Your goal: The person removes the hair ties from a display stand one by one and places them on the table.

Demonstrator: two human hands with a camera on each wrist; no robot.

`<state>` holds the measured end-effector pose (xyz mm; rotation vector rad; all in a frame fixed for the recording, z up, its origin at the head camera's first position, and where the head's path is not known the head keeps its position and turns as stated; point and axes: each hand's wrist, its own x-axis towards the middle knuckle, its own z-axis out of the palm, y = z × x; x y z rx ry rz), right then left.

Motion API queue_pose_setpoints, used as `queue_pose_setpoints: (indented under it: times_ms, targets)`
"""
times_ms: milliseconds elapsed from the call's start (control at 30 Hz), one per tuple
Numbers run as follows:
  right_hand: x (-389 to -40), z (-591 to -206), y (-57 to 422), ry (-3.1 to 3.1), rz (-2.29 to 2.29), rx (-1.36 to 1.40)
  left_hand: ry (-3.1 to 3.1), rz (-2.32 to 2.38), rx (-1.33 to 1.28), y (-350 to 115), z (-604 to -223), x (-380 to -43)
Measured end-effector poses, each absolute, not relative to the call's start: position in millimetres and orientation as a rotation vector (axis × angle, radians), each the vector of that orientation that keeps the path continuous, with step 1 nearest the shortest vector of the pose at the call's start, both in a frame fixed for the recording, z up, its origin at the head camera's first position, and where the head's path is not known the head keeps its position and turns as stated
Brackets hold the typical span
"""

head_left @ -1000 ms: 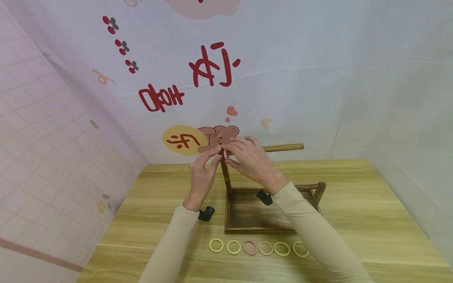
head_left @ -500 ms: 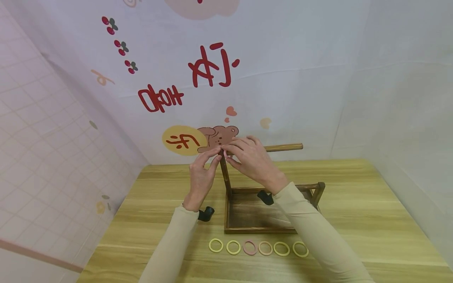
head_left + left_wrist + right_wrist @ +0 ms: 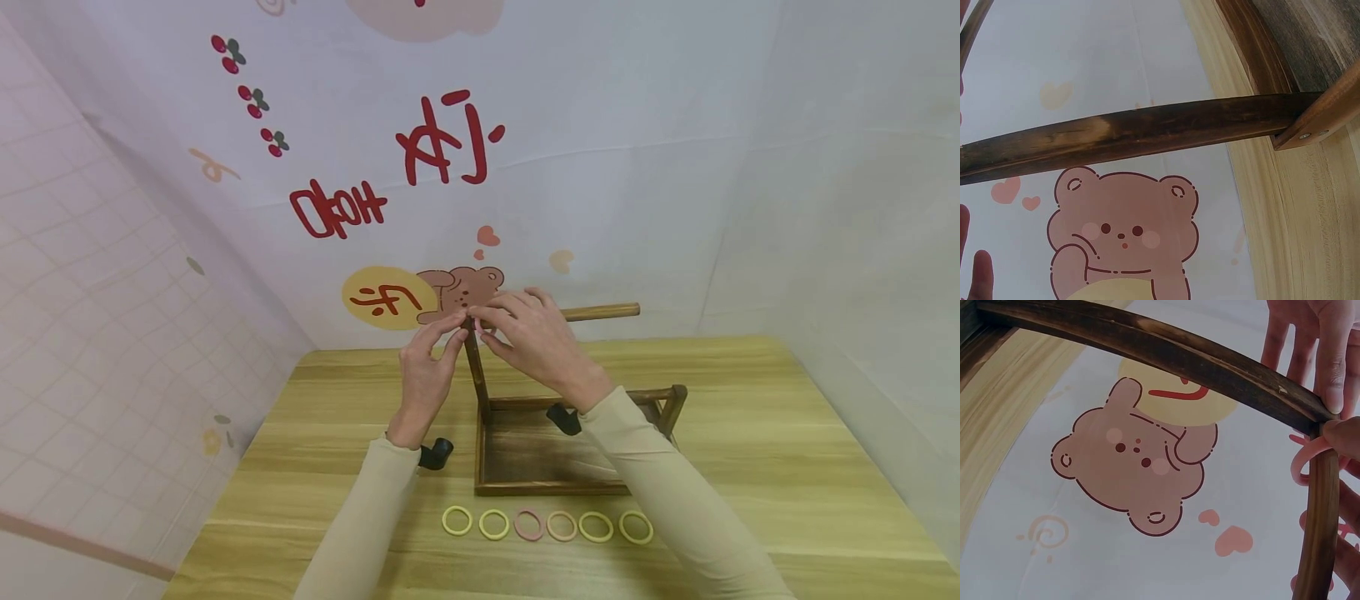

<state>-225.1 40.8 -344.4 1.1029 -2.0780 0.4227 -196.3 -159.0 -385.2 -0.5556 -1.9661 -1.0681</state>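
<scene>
A dark wooden stand (image 3: 476, 375) has a low tray base, an upright post and a horizontal bar (image 3: 600, 312) at the top. My left hand (image 3: 426, 371) pinches the top of the post between thumb and index finger. Right beside it, my right hand (image 3: 536, 346) pinches a pink ring (image 3: 1300, 464) that sits around the bar close to the corner joint. Part of the ring is hidden behind the bar and fingers. In the left wrist view the post (image 3: 1147, 134) crosses the picture, with only fingertips (image 3: 982, 275) at the left edge.
Several rings lie in a row on the wooden table (image 3: 337, 500) in front of the stand: yellow ones, a pink ring (image 3: 517, 527) and a peach one. The tray's front rail (image 3: 551, 488) is just behind them. A white printed backdrop (image 3: 637, 208) rises behind the table.
Both hands keep almost the same place at the bar's corner. The pink ring shows slightly less between the fingers now, and the head view has shifted a little.
</scene>
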Motion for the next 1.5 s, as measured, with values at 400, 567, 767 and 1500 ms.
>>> queue_pose_setpoints:
  times_ms: [400,567,767,1500]
  targets:
    - [-225.6,-345.1,46.8,-2.067,0.442,1.093,-1.984,-1.093,-0.554,-160.1,-385.1,-195.6]
    - [-224.8,-344.0,48.3,-2.039,0.462,1.104,-1.976,-1.095,-0.557,-159.9,-385.0,-196.0]
    - [-224.2,-342.4,49.3,-2.035,0.534,1.130,-1.970,-1.079,-0.550,-159.2,-383.8,-195.5]
    - [-223.4,-343.6,56.1,-2.046,0.634,1.151,-1.994,-1.079,-0.533,-160.1,-385.9,-196.3]
